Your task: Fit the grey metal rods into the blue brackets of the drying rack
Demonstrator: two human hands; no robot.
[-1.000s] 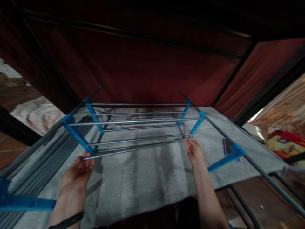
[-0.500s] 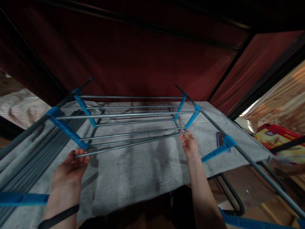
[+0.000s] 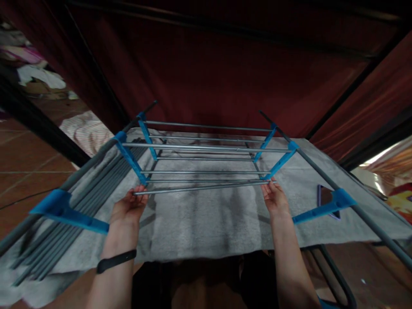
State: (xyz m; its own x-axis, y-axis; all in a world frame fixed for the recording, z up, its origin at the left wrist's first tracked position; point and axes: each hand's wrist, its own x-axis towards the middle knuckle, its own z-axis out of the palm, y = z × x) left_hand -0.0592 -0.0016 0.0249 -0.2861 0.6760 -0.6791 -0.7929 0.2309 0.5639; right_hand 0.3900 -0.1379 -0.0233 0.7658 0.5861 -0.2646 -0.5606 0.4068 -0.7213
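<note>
A thin grey metal tube (image 3: 199,188) lies across between my two hands. My left hand (image 3: 127,208) pinches its left end, just below a blue plastic bracket (image 3: 131,159) of the rack. At the other end, the fingers of my right hand (image 3: 274,198) close on the tube by the right-hand blue bracket (image 3: 280,164). Whether that end sits in the bracket is hidden by the fingers. The rack has grey side poles, and several grey crossbars (image 3: 206,147) span its far brackets. Nearer me, a left blue bracket (image 3: 69,212) and a right blue bracket (image 3: 322,210) have no crossbar between them.
A bundle of loose grey tubes (image 3: 86,206) lies at the left on the grey cloth (image 3: 199,227). A phone (image 3: 325,196) rests on the cloth by the right pole. A dark red panel (image 3: 219,81) stands behind the rack.
My view has turned left, so the rack appears farther right. The tube's left end has come closer to the left bracket. Both hands keep hold of the tube.
</note>
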